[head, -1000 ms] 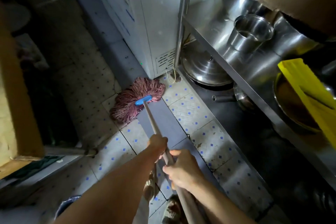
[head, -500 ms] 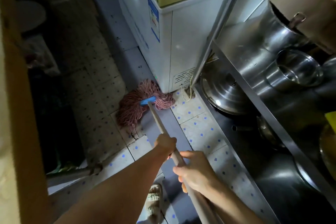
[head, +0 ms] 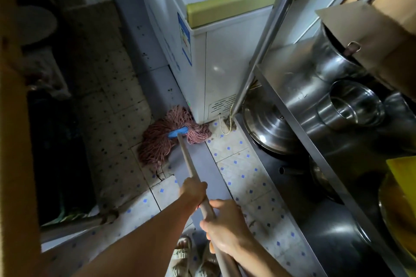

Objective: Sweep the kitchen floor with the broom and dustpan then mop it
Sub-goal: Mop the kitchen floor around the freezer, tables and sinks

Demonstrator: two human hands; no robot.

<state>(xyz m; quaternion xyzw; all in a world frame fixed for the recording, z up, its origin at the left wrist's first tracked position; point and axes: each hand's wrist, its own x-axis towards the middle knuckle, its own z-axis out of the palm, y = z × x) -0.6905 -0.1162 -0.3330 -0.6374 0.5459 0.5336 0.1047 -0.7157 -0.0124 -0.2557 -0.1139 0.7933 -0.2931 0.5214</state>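
A string mop with a pink-red head [head: 165, 138] and a blue clamp [head: 177, 132] lies spread on the tiled floor [head: 238, 171], pressed against the bottom corner of the white chest freezer [head: 221, 69]. Its pale handle [head: 188, 159] runs back toward me. My left hand [head: 193, 190] grips the handle farther down the shaft. My right hand [head: 225, 224] is closed around it nearer to me. No broom or dustpan is in view.
A steel rack [head: 299, 123] with pots, a lid [head: 267, 123] and a bowl [head: 353, 105] fills the right side, its post [head: 263, 36] standing by the freezer. Dark cabinets and a wooden edge [head: 13, 141] line the left. My sandalled feet [head: 191, 258] are below.
The mop head has slid forward along the floor and now rests against the freezer's base corner. Both hands kept their grip, and my view has tilted up and forward.
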